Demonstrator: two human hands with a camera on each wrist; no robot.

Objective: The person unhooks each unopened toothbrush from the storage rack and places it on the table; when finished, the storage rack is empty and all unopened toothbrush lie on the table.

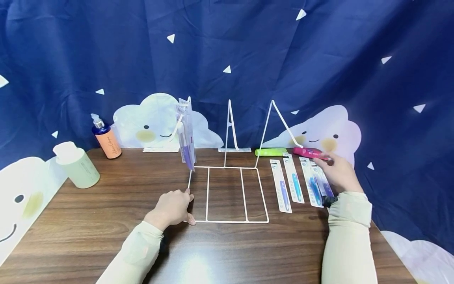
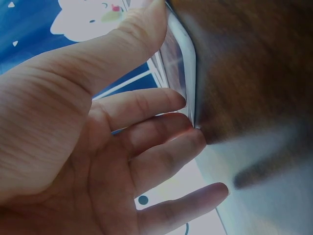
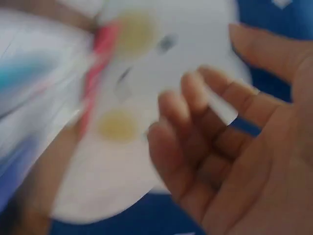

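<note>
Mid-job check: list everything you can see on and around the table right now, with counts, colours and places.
wire rack: 1, white, table centre, three upright dividers
hung toothbrush pack: 1, clear with purple, on left divider
toothbrush packs: about 4, white with blue, flat right of rack
green tube: 1, behind packs
pink tube: 1, by right fingertips
pump bottle: 1, orange, back left
pale green bottle: 1, left edge
table: 1, brown wood
left hand: rests at rack's front-left corner, fingers relaxed
right hand: above packs, empty grip
</note>
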